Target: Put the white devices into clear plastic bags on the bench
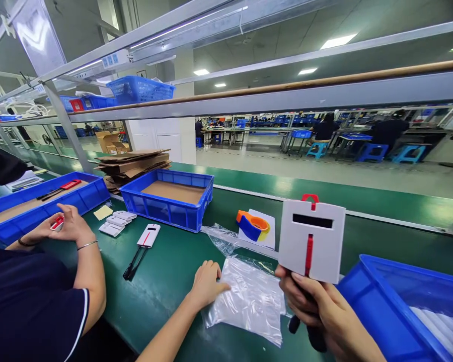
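Observation:
My right hand (324,311) is closed around the lower part of a white square plastic device (287,236) and holds it upright. The device has a dark slot, a red strip down its middle and a red loop on top. Black ends hang below my fingers. My left hand (207,284) rests at the left edge of a stack of clear plastic bags (249,301), thumb apart from the fingers, with nothing gripped. A similar white device with black straps (148,236) lies on the green table, left of my left hand.
A blue-and-orange tape dispenser (254,226) lies behind the bags. Blue bins stand at the right (396,311) and back (169,198), near stacked cardboard (132,166). On the left, a co-worker's hands (71,223) hold a red and white piece beside several white pieces (117,222).

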Action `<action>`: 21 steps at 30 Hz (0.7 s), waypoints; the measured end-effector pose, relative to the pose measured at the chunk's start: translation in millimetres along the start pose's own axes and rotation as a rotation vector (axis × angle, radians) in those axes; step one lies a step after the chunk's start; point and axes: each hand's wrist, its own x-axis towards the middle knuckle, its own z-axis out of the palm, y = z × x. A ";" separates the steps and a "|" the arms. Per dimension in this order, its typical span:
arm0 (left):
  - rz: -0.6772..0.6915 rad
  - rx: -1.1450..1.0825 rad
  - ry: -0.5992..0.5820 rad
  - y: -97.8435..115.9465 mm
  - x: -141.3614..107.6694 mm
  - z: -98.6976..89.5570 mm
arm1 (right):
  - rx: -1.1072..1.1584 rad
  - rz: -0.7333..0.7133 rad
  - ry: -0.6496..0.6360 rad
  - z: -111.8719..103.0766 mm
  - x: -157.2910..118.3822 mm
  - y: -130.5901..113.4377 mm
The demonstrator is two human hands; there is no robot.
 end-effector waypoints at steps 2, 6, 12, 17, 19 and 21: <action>0.018 0.023 -0.054 -1.8 7.7 -0.6 | -0.027 0.002 -0.011 -3.6 -1.4 -0.6; 0.124 0.053 -0.124 -2.6 15.6 -13.4 | -0.082 -0.001 -0.029 -10.9 0.4 -1.0; 0.328 0.086 -0.143 6.7 3.2 -28.7 | -0.128 0.011 0.011 -10.5 3.3 -2.5; 0.391 0.009 -0.047 18.6 -19.9 -42.6 | -0.148 0.005 0.071 0.1 1.7 -8.4; 0.346 -0.213 -0.021 23.6 -29.3 -51.9 | -0.179 0.008 0.077 1.3 4.8 -6.1; 0.240 -0.513 -0.026 29.6 -38.1 -62.8 | -0.230 0.015 0.095 1.5 10.6 -0.1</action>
